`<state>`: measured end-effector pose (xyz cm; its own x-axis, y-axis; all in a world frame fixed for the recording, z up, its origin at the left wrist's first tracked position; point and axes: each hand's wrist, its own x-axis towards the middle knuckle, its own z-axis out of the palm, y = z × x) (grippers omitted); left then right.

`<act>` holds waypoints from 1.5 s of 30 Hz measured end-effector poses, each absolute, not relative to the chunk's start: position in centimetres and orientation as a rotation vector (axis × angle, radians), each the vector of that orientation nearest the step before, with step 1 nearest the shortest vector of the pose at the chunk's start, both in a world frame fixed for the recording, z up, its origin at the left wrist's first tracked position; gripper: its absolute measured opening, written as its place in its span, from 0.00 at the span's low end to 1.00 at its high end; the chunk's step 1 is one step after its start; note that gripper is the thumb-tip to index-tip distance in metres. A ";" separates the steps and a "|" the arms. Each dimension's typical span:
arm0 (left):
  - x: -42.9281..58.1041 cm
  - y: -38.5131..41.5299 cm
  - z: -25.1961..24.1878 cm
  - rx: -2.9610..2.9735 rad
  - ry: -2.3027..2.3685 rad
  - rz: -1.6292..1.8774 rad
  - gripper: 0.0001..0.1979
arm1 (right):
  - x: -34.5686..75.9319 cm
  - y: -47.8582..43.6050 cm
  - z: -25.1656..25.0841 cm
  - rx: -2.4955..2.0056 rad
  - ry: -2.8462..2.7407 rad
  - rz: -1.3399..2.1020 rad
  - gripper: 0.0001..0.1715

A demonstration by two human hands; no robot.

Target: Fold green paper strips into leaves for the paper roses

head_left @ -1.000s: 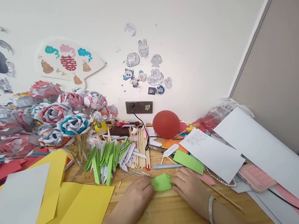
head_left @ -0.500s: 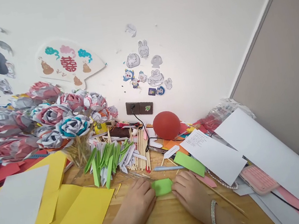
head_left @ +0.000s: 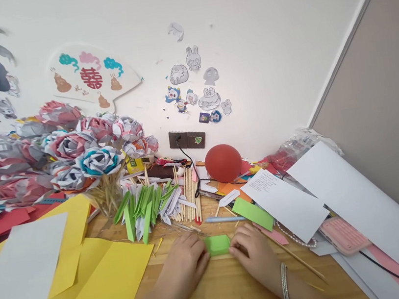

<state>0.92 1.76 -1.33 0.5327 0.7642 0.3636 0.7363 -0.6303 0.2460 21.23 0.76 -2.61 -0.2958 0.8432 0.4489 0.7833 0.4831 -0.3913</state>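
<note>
A small folded piece of green paper lies on the wooden table between my hands. My left hand has its fingers closed on the paper's left end. At the right end, my right hand pinches the paper's corner between thumb and fingers. A flat green paper strip lies beyond my right hand, by a pale blue pen-like stick. Several folded green strips are heaped with white ones behind my left hand.
Yellow sheets and a white sheet cover the left side. Paper flowers stand behind them. A red balloon rests near the wall. White papers, a pink keyboard-like device and a thin wooden stick lie to the right.
The green paper now lies flatter, with straighter edges and a fold showing at its right end. Both hands still hold its ends, and my right fingers have shifted slightly. The view has tilted a little.
</note>
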 end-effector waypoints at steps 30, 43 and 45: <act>-1.2 1.6 -0.8 3.151 1.126 0.399 0.14 | 21.5 0.9 -2.0 -1.619 -1.934 0.267 0.10; -1.0 1.3 -0.3 2.912 1.125 0.514 0.12 | 21.7 0.4 -2.5 -1.437 -2.176 0.107 0.07; -0.6 1.2 -0.2 2.735 1.192 0.613 0.12 | 21.8 0.3 -2.4 -1.404 -2.196 0.119 0.07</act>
